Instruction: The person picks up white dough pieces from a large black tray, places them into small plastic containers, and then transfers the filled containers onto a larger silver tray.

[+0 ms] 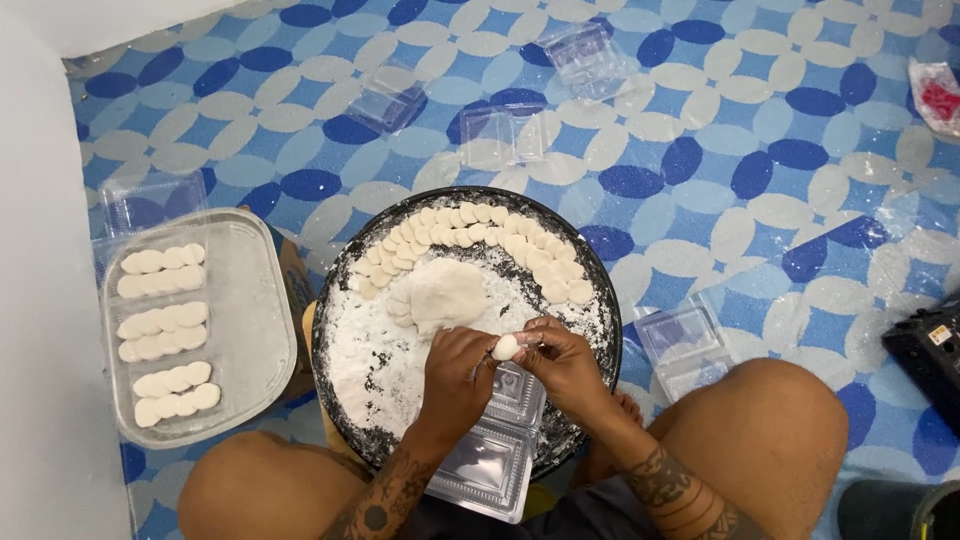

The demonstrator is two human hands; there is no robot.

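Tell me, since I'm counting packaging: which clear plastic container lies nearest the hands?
The open clamshell on the pan's near rim, directly under both hands; the others lie scattered on the floor.

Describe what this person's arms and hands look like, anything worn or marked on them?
Both forearms are bare, with no sleeves, and carry dark tattoos, patterned bands and shapes. The left hand and right hand wear no gloves; no rings or watch show. Traces of white flour dust the fingers.

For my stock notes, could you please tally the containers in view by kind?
Empty clear plastic clamshell boxes lying on the floor: 5
Open clamshell box on the pan's near rim: 1
Clear tray with rows of dough pieces: 1
Round dark floured pan: 1
Total: 8
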